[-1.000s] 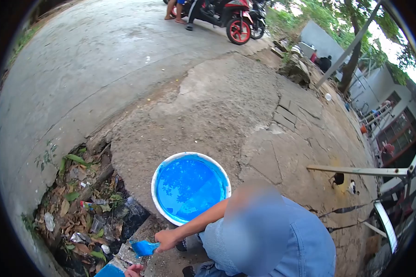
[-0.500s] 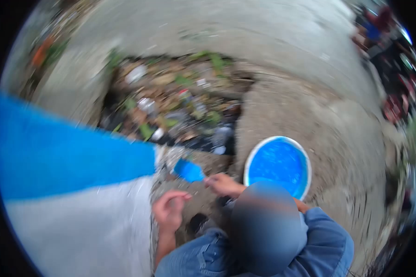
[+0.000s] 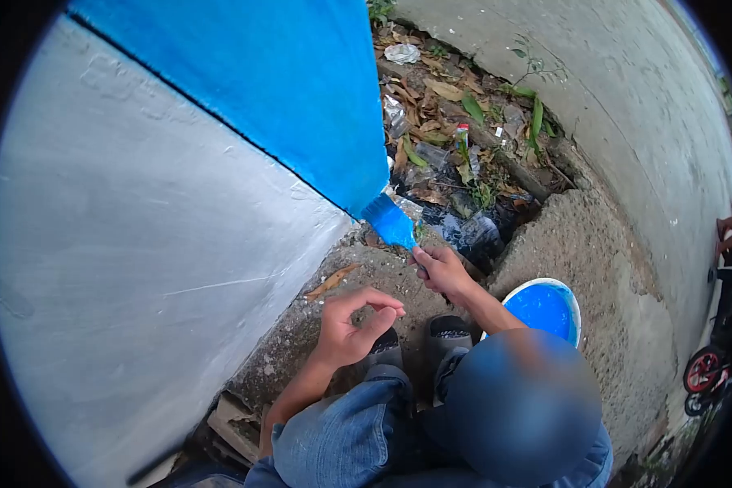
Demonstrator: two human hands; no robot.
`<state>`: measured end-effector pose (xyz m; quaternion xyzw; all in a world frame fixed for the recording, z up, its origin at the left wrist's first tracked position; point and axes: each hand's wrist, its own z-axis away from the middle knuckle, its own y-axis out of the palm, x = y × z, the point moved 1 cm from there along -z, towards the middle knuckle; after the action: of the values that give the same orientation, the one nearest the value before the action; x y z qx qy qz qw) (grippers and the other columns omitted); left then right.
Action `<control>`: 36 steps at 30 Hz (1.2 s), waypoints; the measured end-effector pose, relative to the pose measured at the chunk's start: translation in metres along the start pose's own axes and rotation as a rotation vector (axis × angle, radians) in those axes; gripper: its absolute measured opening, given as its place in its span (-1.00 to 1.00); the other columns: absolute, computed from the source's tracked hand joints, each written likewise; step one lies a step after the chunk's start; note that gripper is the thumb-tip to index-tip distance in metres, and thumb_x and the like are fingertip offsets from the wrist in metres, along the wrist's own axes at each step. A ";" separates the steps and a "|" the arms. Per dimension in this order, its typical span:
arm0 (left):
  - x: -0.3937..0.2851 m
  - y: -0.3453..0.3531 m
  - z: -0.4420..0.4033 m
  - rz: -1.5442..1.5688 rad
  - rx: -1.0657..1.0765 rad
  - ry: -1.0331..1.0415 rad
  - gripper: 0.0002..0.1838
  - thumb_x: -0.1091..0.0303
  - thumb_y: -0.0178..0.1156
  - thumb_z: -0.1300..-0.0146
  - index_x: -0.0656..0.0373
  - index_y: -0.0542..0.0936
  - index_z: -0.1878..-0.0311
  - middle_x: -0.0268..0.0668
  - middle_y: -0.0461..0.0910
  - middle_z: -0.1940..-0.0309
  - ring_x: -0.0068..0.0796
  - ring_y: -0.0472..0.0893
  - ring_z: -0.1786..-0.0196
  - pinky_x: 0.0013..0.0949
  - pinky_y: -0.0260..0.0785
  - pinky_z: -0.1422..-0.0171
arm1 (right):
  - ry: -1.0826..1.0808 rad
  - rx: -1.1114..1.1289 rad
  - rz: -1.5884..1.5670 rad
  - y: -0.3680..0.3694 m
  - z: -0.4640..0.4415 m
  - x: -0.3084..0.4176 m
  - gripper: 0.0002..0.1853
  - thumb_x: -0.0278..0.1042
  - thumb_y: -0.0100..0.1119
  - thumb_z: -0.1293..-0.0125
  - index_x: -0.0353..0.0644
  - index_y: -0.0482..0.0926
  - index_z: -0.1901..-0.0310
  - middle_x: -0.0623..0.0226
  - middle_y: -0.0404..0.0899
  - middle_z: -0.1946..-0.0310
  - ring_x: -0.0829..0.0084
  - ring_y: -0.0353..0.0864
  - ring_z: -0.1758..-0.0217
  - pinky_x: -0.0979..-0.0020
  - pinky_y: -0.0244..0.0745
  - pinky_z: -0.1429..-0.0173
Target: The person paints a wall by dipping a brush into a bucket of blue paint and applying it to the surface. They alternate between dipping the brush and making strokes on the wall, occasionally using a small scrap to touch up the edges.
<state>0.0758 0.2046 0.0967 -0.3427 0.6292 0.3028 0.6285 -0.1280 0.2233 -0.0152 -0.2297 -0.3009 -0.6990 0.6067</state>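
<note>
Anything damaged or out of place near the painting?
Yes: the concrete is broken away beside the blue-painted surface, leaving a ragged pit strewn with dead leaves and plastic litter, near the brush. No paint spill stands out.

The person's right hand (image 3: 439,270) was closed in a firm grip, reaching ahead at the end of a bare right forearm (image 3: 492,310) that slanted up and leftward. The left hand (image 3: 351,325) hovered lower and apart from it, fingers loosely curved toward the thumb. The left forearm (image 3: 294,397) rose from the lower left, just beside a bent left leg (image 3: 346,431).
</note>
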 end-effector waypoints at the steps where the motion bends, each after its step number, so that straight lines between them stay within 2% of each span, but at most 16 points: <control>1: 0.000 -0.001 0.002 0.000 -0.005 -0.003 -0.83 0.34 0.24 -0.27 0.27 0.68 0.23 -0.25 0.71 0.36 -0.47 0.68 0.26 -0.44 0.45 0.14 | 0.008 -0.012 -0.012 0.002 -0.001 0.000 -0.61 -0.04 -0.05 -0.49 -0.25 0.56 0.19 0.49 0.37 0.58 0.65 0.30 0.63 0.52 0.17 0.58; 11: 0.002 -0.005 0.010 0.052 -0.036 -0.013 -0.84 0.36 0.24 -0.28 0.26 0.68 0.23 -0.26 0.70 0.36 -0.52 0.66 0.27 -0.46 0.44 0.12 | 0.012 -0.054 0.081 0.021 -0.018 0.000 -0.61 -0.06 -0.03 -0.48 -0.28 0.57 0.23 0.45 0.40 0.61 0.62 0.34 0.62 0.49 0.24 0.56; 17: 0.006 0.000 0.011 0.056 -0.025 -0.051 -0.84 0.35 0.24 -0.29 0.25 0.68 0.22 -0.27 0.71 0.35 -0.54 0.65 0.28 -0.46 0.44 0.13 | -0.126 -0.103 0.150 0.032 -0.022 0.012 -0.62 -0.11 -0.01 -0.47 -0.30 0.58 0.26 0.45 0.41 0.63 0.65 0.33 0.63 0.48 0.22 0.58; 20: 0.007 0.001 0.010 0.045 -0.019 -0.063 -0.83 0.34 0.24 -0.29 0.25 0.68 0.21 -0.27 0.71 0.35 -0.54 0.65 0.27 -0.46 0.44 0.13 | -0.149 -0.036 0.036 0.036 0.000 0.034 -0.64 -0.13 -0.01 -0.47 -0.31 0.57 0.26 0.46 0.40 0.63 0.67 0.31 0.64 0.51 0.21 0.57; 22: 0.008 0.002 0.008 0.036 -0.010 -0.065 -0.83 0.34 0.24 -0.29 0.25 0.68 0.21 -0.26 0.71 0.35 -0.55 0.65 0.27 -0.46 0.44 0.13 | -0.219 0.004 0.010 0.037 0.015 0.045 -0.65 -0.12 -0.03 -0.49 -0.28 0.54 0.22 0.54 0.29 0.66 0.72 0.16 0.66 0.56 0.04 0.60; 26: 0.009 0.005 0.006 0.047 0.005 -0.094 -0.83 0.34 0.25 -0.28 0.25 0.68 0.21 -0.26 0.71 0.35 -0.54 0.66 0.27 -0.46 0.45 0.12 | -0.249 0.044 -0.080 0.033 0.050 0.073 -0.64 -0.12 -0.01 -0.49 -0.31 0.56 0.24 0.53 0.32 0.67 0.70 0.24 0.66 0.54 0.15 0.57; 29: 0.012 0.005 0.006 0.052 0.006 -0.113 -0.83 0.34 0.25 -0.28 0.26 0.68 0.21 -0.25 0.71 0.34 -0.53 0.66 0.27 -0.46 0.45 0.12 | -0.324 0.119 -0.113 0.028 0.075 0.093 -0.64 -0.11 -0.03 -0.50 -0.31 0.55 0.19 0.56 0.29 0.68 0.72 0.21 0.65 0.57 0.10 0.57; 34: 0.016 0.006 0.007 0.055 0.010 -0.120 -0.83 0.35 0.24 -0.27 0.26 0.67 0.21 -0.25 0.71 0.33 -0.52 0.66 0.26 -0.44 0.45 0.13 | -0.620 0.230 -0.185 0.023 0.096 0.120 -0.66 -0.14 -0.04 -0.51 -0.32 0.54 0.15 0.59 0.26 0.68 0.75 0.15 0.64 0.60 0.05 0.57; 36: 0.017 0.006 0.008 0.045 0.015 -0.133 -0.83 0.35 0.24 -0.28 0.26 0.67 0.21 -0.25 0.71 0.33 -0.51 0.66 0.25 -0.44 0.45 0.13 | -0.631 0.235 -0.223 0.026 0.084 0.118 -0.66 -0.15 -0.04 -0.51 -0.32 0.54 0.16 0.59 0.26 0.67 0.76 0.14 0.63 0.61 0.05 0.56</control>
<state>0.0760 0.2137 0.0797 -0.3030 0.5959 0.3340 0.6645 -0.1242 0.1967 0.1294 -0.3289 -0.5750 -0.6162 0.4260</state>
